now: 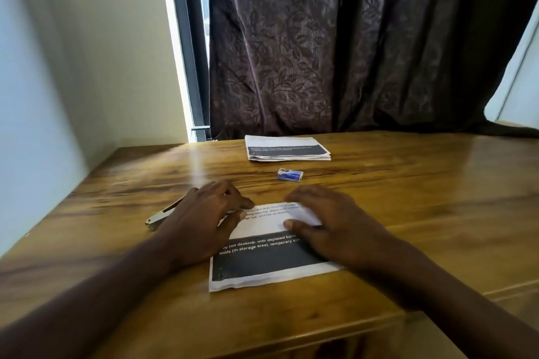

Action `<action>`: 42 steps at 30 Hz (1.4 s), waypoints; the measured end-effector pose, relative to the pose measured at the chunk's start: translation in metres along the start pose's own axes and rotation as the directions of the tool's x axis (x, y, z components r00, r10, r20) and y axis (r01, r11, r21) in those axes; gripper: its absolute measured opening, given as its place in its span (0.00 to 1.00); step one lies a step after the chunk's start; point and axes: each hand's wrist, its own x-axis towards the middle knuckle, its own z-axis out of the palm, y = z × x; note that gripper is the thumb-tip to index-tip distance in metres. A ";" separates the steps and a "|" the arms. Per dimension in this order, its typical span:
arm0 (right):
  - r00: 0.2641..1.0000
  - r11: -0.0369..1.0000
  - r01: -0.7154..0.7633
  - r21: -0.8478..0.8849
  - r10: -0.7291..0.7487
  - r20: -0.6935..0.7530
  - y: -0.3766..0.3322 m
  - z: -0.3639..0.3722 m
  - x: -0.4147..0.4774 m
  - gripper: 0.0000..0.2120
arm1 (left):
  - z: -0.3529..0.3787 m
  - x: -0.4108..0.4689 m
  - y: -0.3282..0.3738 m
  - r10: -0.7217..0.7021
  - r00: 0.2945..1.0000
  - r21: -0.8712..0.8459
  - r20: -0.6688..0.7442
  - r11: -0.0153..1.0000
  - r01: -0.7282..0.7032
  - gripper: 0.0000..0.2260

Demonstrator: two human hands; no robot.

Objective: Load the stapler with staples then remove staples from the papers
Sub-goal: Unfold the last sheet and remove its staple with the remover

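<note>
Left hand [204,214] palm-down over stapler [159,217], grip unclear; right hand [329,224] flat, fingers spread, pressing paper [262,265].

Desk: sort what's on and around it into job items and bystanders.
Job:
stapler, under the left hand
staple box
near papers, under the right hand
far paper stack

Bystanders:
curtain
window frame

golden-brown wood-grain table [408,213], leaf-patterned dark curtain [350,38], blue-white staple box [290,175]
</note>
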 end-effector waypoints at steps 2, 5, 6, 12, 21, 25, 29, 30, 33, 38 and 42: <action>0.987 1.000 -0.010 -0.019 0.013 0.161 0.000 0.004 -0.001 0.28 | -0.005 0.000 0.002 -0.032 0.999 0.024 0.031 0.999 0.031 0.18; 0.979 0.998 -0.012 -0.069 0.026 0.202 0.000 0.009 0.000 0.28 | -0.013 0.001 0.012 -0.043 0.998 0.139 0.049 0.990 0.036 0.23; 0.980 0.996 -0.015 -0.093 0.033 0.198 0.000 0.011 0.001 0.28 | -0.015 0.002 0.018 -0.040 0.999 0.119 0.025 0.992 0.036 0.24; 0.982 0.991 -0.023 -0.128 0.046 0.185 -0.003 0.016 0.001 0.27 | 0.003 0.009 0.078 -0.028 0.990 -0.173 0.141 0.984 0.052 0.26; 0.976 0.983 -0.051 -0.174 0.086 0.199 -0.004 0.013 0.000 0.27 | 0.016 0.009 0.087 -0.075 0.950 -0.052 0.303 0.994 0.095 0.28; 0.977 0.984 -0.057 -0.167 0.089 0.195 -0.004 0.011 -0.002 0.27 | 0.005 0.012 0.095 -0.127 0.959 0.002 0.251 0.991 0.131 0.27; 0.976 0.983 -0.066 -0.173 0.100 0.195 -0.005 0.010 -0.002 0.28 | -0.008 0.012 0.092 -0.201 0.959 0.085 0.198 0.979 0.188 0.27; 0.976 0.982 -0.071 -0.173 0.104 0.193 -0.006 0.010 -0.002 0.28 | -0.010 0.012 0.089 -0.223 0.954 0.105 0.200 0.973 0.206 0.29; 0.978 0.983 -0.080 -0.164 0.109 0.179 -0.007 0.012 -0.001 0.28 | -0.015 0.004 0.081 -0.291 0.933 0.160 0.210 0.952 0.261 0.32; 0.980 0.986 -0.076 -0.151 0.102 0.168 -0.005 0.013 -0.002 0.28 | -0.025 -0.012 0.071 -0.350 0.913 0.212 0.211 0.928 0.307 0.38; 0.979 0.986 -0.094 -0.136 0.116 0.166 -0.009 0.010 -0.001 0.26 | -0.018 -0.017 0.066 -0.279 0.930 0.255 0.239 0.942 0.217 0.40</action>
